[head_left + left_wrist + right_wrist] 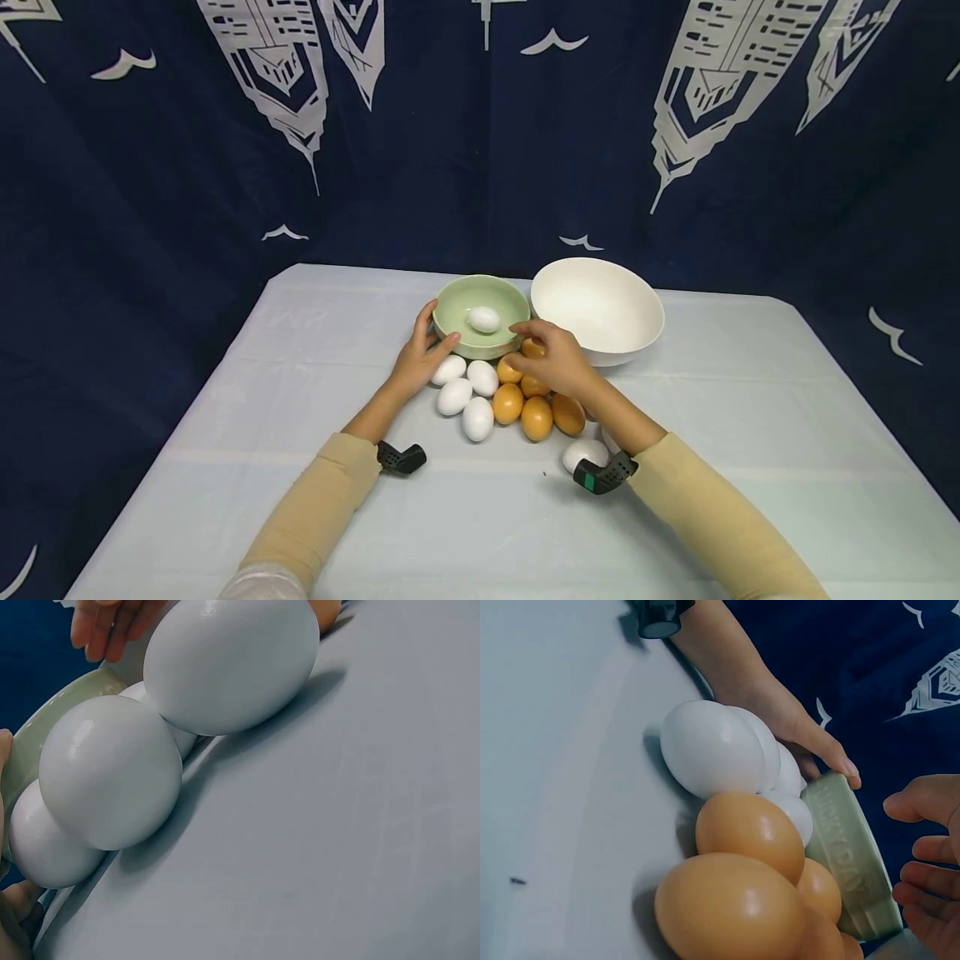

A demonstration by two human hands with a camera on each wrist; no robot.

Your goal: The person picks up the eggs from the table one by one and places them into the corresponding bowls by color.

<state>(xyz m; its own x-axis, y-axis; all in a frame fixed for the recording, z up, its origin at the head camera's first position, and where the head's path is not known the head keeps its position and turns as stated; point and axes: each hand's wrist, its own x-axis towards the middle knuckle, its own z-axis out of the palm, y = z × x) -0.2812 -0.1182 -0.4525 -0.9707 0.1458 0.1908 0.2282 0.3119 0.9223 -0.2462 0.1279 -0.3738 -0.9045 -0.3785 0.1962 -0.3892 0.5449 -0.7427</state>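
Observation:
My left hand (420,358) grips the left side of a pale green bowl (453,310), its thumb at the near rim. One white egg (483,320) lies inside the bowl. Over the brown eggs (537,418), at the bowl's right rim, my right hand (558,362) is held with relaxed fingers and nothing in them. In the right wrist view the right hand (934,862) is apart from the bowl wall (844,855), which has raised lettering. Several white eggs (477,419) sit together just in front of the bowl, left of the brown ones.
A larger white bowl (596,304) stands right beside the green one, with nothing visible inside. Below my right wrist is an egg-shaped white thing (585,455), partly hidden. A pale cloth covers the table (300,400); a dark blue patterned curtain (480,167) hangs behind.

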